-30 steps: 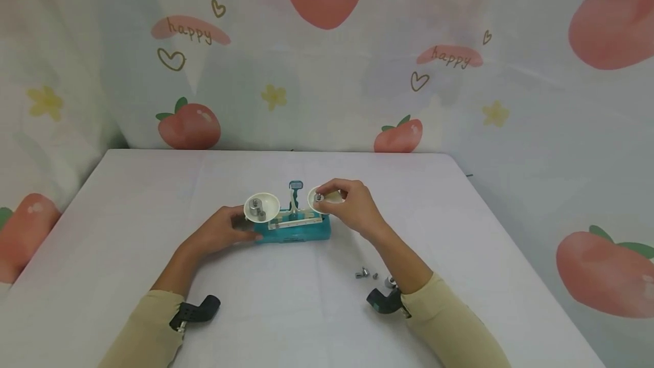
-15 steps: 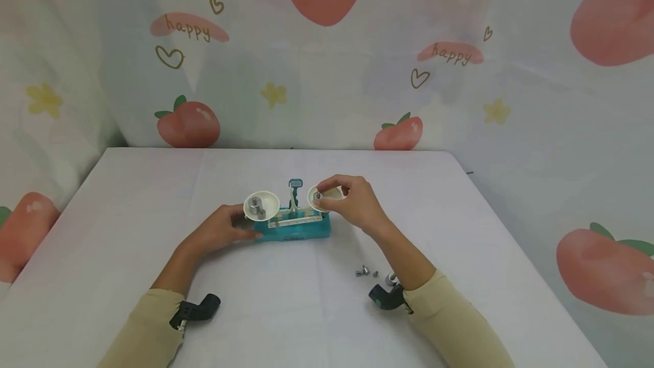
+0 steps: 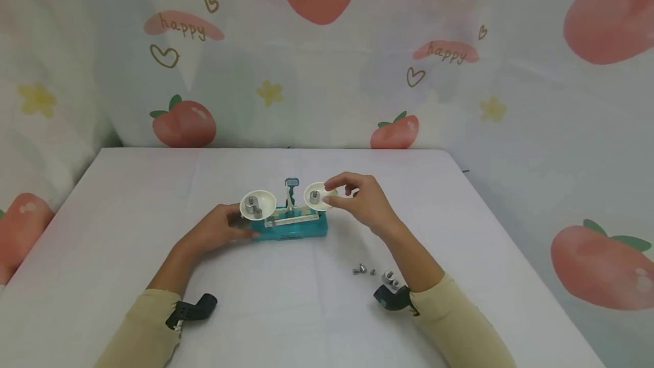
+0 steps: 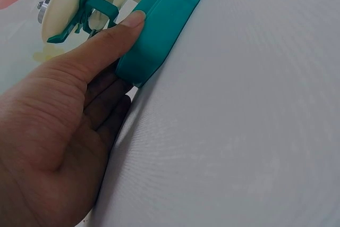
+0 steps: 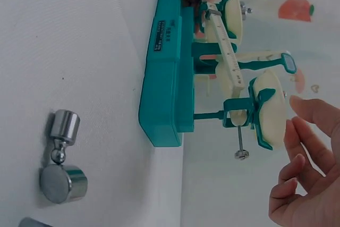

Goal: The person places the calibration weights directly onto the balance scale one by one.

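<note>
A teal balance scale (image 3: 291,231) with two cream pans stands on the table. My left hand (image 3: 219,227) grips the left end of its base; in the left wrist view the thumb (image 4: 114,41) lies along the front and the other fingers go behind. Two metal weights (image 3: 251,204) sit in the left pan (image 3: 268,200). One knobbed metal weight (image 3: 314,197) stands in the right pan (image 3: 308,191). My right hand (image 3: 365,202) is at that pan's right rim, thumb and forefinger apart with nothing between them. The right wrist view shows the pan's underside (image 5: 271,110) beside the fingertips.
Several small loose weights (image 3: 362,268) lie on the white table (image 3: 286,311) right of the scale. Larger weights (image 3: 388,277) lie near my right wrist's black camera mount (image 3: 392,298). A peach-printed curtain (image 3: 327,72) hangs behind the table.
My right thumb and forefinger have let go of the knobbed weight, leaving it in the right pan, and drawn a little to the right. My left hand keeps its grip on the base.
</note>
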Demonstrator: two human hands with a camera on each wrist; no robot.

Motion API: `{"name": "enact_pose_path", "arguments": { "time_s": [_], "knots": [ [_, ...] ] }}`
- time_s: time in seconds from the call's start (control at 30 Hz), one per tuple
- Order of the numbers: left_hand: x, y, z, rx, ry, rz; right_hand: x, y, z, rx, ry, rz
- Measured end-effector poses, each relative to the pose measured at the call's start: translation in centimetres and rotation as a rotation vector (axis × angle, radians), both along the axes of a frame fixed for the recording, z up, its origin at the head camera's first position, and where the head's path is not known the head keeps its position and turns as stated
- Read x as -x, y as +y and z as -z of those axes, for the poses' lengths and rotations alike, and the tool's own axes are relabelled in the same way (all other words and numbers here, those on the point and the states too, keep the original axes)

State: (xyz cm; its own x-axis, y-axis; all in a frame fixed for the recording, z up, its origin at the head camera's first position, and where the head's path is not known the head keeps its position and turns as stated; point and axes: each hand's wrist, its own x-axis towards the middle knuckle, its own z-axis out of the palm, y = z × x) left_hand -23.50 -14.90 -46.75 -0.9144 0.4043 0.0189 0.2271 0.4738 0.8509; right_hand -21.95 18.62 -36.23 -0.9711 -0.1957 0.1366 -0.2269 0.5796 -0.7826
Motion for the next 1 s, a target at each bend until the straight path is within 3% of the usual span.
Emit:
{"name": "enact_pose_path", "arguments": {
  "time_s": [0.3, 0.57, 1.0],
  "knots": [
    [-0.1, -0.4, 0.1, 0.001, 0.002, 0.009, -0.4, 0.5, -0.3, 0.052, -0.022, -0.015],
    [-0.2, 0.0, 0.2, -0.009, -0.003, 0.006, -1.7, 2.6, -0.7, 0.063, -0.036, -0.014],
    [-0.2, 0.0, 0.0, -0.026, 0.016, 0.020, -3.9, 6.2, 0.2, -0.051, -0.114, 0.009]
  ]
}}
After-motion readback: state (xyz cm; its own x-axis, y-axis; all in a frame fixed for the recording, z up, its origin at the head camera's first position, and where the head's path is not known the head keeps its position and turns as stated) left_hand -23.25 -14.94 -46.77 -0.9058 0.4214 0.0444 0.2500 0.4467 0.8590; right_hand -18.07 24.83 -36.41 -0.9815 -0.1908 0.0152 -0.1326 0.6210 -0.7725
